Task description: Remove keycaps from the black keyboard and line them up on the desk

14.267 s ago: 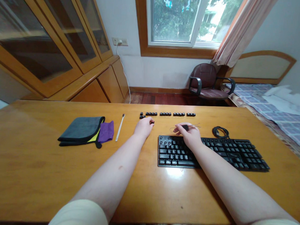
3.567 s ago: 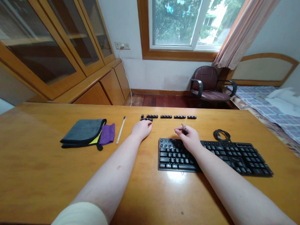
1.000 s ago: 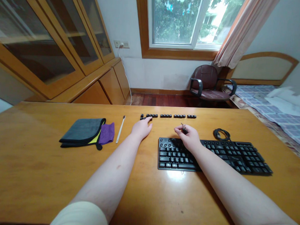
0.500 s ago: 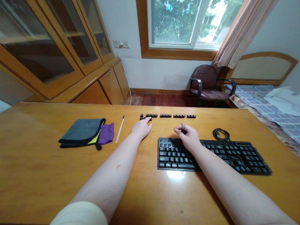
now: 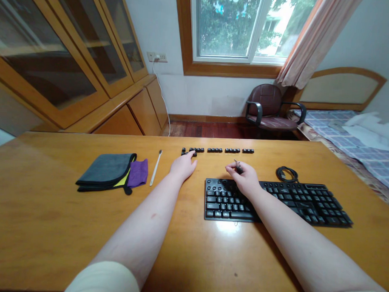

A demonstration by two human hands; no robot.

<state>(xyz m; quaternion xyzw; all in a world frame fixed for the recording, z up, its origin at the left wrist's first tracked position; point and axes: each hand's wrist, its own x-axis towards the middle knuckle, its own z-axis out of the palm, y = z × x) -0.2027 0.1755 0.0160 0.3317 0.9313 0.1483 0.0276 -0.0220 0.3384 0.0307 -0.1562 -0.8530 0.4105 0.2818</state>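
Note:
My left hand point(image 5: 182, 167) reaches to the row of black keycaps point(image 5: 197, 150) at the desk's far side. Its index fingertip touches a keycap point(image 5: 194, 154) in a shorter second row; the thumb is held apart, and the other fingers are partly hidden. Above the upper left of the black keyboard point(image 5: 232, 215), my right hand point(image 5: 247, 180) is closed around a small dark tool point(image 5: 238, 167) with thin metal tips, its exact kind too small to make out. Part of the keyboard lies hidden under my right hand and forearm.
Left of my left arm lie a white toothbrush point(image 5: 156, 168), a purple cloth point(image 5: 138, 174) and a folded grey cloth point(image 5: 106, 170). A coiled black cable point(image 5: 286, 174) sits behind the keyboard. Beyond the wooden desk point(image 5: 190, 256) stand a chair point(image 5: 266, 106) and a bed.

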